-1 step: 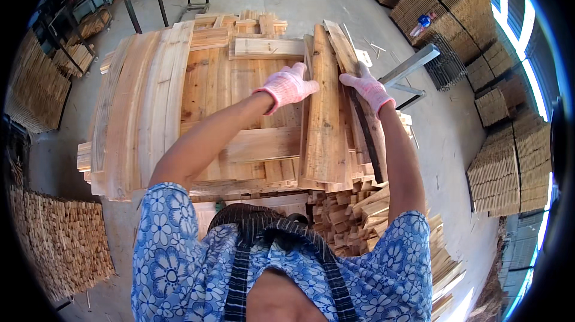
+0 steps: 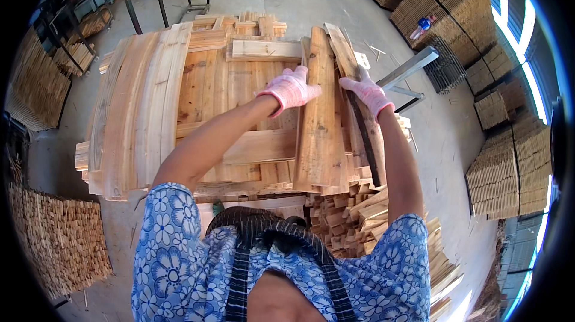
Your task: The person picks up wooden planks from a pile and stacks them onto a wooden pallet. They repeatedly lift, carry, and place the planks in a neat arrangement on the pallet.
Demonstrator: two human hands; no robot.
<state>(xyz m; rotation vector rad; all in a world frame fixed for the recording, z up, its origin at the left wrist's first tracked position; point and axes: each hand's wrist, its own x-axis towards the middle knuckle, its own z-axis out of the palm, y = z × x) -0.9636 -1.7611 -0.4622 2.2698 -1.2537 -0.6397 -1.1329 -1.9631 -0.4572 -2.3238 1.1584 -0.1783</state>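
My left hand (image 2: 291, 88), in a pink-and-white knit glove, grips the left edge of a long wooden board (image 2: 317, 124), its thumb over the board's top face. This board lies lengthwise, pointing away from me, on other boards. My right hand (image 2: 366, 92), gloved alike, is closed on the upper part of a second, narrower board with a dark bark-like edge (image 2: 363, 130). That board leans slightly, apart from the first at its far end. Fingertips under both boards are hidden.
Pale planks (image 2: 141, 106) lie side by side on the stack's left. A short crosswise board (image 2: 266, 50) rests farther back. Small wood pieces (image 2: 335, 211) are heaped close to me. A metal frame (image 2: 410, 67) stands at right; bundled wood stacks (image 2: 503, 172) line that side. Someone (image 2: 423, 24) is far off.
The long board under my left hand has shifted slightly, its near end toward me and to the left. My right hand has hardly moved and keeps its hold.
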